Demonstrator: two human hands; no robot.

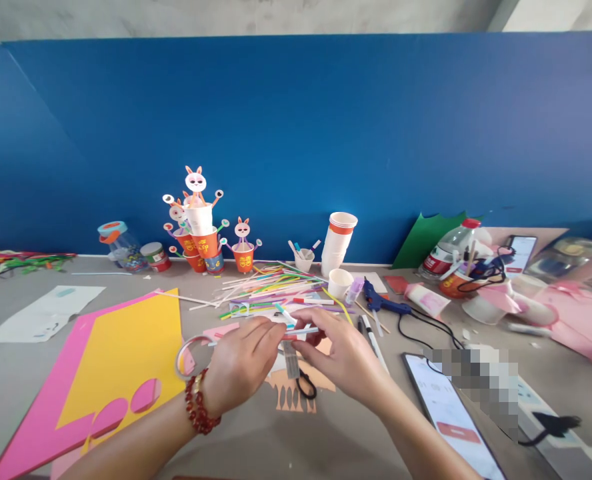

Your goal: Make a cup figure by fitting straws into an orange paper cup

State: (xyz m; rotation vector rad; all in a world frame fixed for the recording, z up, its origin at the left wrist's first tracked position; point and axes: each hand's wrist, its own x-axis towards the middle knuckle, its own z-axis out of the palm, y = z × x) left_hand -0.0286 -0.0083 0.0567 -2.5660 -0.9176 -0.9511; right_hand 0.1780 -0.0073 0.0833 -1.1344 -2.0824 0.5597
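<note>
My left hand (246, 360), with a red bead bracelet (199, 403) on the wrist, is closed, its fingertips meeting those of my right hand (343, 353). Between them is a slim white marker (305, 331) with a blue part, gripped by both hands. Another white piece with a blue end (286, 315) sticks up at the left fingertips; I cannot tell whether it is separate. Below the fingers lie peach paper (289, 399) with cut-outs, a black loop handle (306, 385) and a greyish strip (291, 361). A tape roll (180, 360) lies beside my left hand.
Yellow card (126, 353) over pink card lies left. Behind the hands are many coloured sticks (271, 287), rabbit-decorated cups (205, 241) and stacked paper cups (339, 247). A blue glue gun (381, 299), its cable, a phone (451, 413) and a power strip (551, 407) occupy the right.
</note>
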